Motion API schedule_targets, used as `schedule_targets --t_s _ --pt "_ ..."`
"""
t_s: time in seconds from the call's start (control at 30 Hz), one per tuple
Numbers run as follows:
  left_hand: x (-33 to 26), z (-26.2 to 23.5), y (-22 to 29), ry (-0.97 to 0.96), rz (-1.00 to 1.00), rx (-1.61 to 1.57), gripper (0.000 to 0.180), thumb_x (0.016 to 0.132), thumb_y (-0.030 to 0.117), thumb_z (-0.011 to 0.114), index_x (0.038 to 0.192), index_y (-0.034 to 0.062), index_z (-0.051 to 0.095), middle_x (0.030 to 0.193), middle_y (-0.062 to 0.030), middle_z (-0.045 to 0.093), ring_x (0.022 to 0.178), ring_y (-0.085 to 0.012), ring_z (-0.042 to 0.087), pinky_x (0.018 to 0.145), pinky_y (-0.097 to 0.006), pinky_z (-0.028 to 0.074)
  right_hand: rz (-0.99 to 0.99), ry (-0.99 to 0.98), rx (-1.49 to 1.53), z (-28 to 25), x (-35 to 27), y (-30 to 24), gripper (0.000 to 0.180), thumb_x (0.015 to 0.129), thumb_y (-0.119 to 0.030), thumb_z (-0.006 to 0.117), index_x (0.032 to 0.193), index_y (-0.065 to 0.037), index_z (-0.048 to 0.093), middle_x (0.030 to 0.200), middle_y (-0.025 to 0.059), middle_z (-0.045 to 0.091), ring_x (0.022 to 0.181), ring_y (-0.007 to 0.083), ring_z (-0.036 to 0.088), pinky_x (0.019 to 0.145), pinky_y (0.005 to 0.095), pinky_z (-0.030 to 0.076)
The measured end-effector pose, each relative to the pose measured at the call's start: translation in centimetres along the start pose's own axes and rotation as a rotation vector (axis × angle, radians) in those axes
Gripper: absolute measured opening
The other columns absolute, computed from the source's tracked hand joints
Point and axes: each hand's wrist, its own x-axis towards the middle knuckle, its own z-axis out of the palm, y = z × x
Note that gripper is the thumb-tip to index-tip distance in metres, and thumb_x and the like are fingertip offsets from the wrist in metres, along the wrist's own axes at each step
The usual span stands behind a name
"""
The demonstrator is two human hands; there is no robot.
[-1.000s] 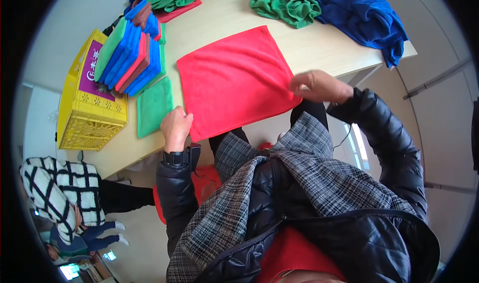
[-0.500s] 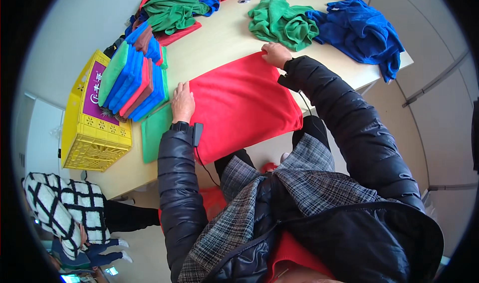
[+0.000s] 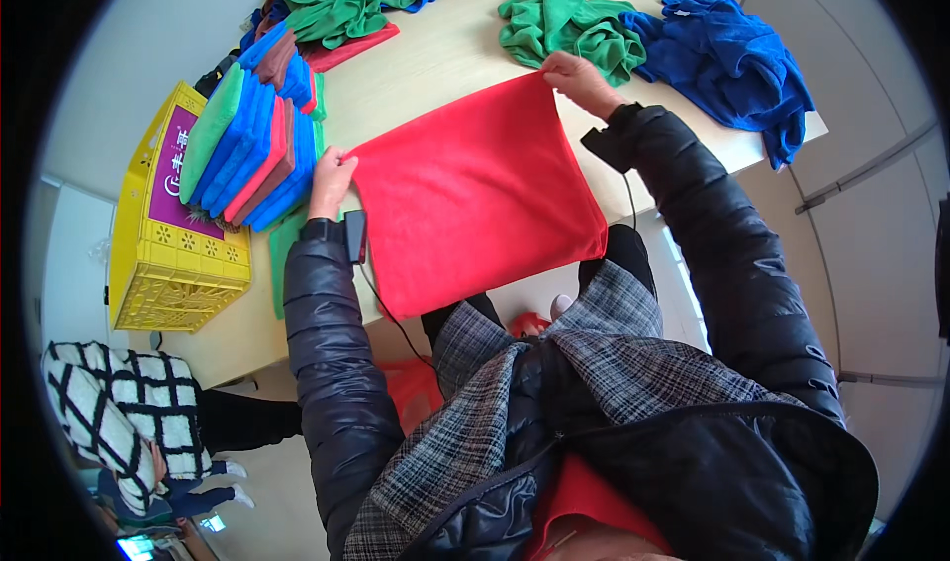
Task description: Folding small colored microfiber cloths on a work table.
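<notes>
A red cloth (image 3: 475, 190) lies spread flat at the near edge of the bench (image 3: 445, 61), its lower edge hanging slightly over. The left hand (image 3: 332, 177) presses on the cloth's left corner, while the right hand (image 3: 577, 78) pinches the far corner — both arms in dark padded sleeves. Just beside the left hand, a stack of folded cloths (image 3: 252, 136) in blue, red and green leans against a yellow crate (image 3: 173, 234). Crumpled green cloths (image 3: 564, 27) and blue cloths (image 3: 727, 61) sit toward the far right corner; whether the left fingers actually grip is hard to tell.
</notes>
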Motion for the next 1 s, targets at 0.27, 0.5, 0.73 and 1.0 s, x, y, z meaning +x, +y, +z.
schedule_targets --t_s 0.27,0.5,0.73,1.0 --pt "-8.3 -9.2 12.2 -0.177 0.094 -1.008 0.020 0.097 0.003 0.059 0.116 0.0060 0.055 0.107 -0.0048 0.064 0.097 -0.0100 0.062 0.088 -0.024 0.048 -0.154 -0.011 0.236 -6.8 -8.2 -11.6 0.012 0.100 -0.014 0.059 0.108 -0.006 0.063 0.094 -0.0020 0.064 0.089 0.0068 0.062 0.080 0.0253 0.053" --pt "-16.8 -16.4 20.5 -0.174 0.494 -0.813 0.019 0.090 0.018 0.068 0.093 0.0052 0.054 0.088 -0.0032 0.051 0.081 -0.0154 0.047 0.076 -0.030 0.039 -0.254 -0.026 0.088 -11.2 -16.3 -20.8 0.011 0.101 -0.013 0.058 0.107 -0.005 0.062 0.097 -0.0004 0.060 0.093 0.0097 0.059 0.089 0.0255 0.046" --pt "-18.1 -18.1 18.5 -0.297 0.554 -1.180 0.030 0.088 0.021 0.072 0.079 0.0107 0.045 0.081 -0.0021 0.044 0.074 -0.0153 0.041 0.069 -0.030 0.036 -0.277 -0.134 -0.001 -12.9 -18.9 -24.7 0.008 0.100 -0.009 0.056 0.106 -0.004 0.060 0.100 0.0023 0.058 0.097 0.0127 0.057 0.091 0.0262 0.045" --pt "-10.0 -9.2 11.7 -0.297 0.046 -1.019 0.017 0.099 0.011 0.059 0.113 0.0028 0.058 0.108 -0.0068 0.068 0.097 -0.0120 0.064 0.090 -0.027 0.048 -0.091 -0.093 -0.143 -8.2 -8.5 -14.8 0.014 0.097 -0.014 0.060 0.104 -0.002 0.063 0.082 0.0007 0.062 0.079 0.0084 0.060 0.071 0.0235 0.050"
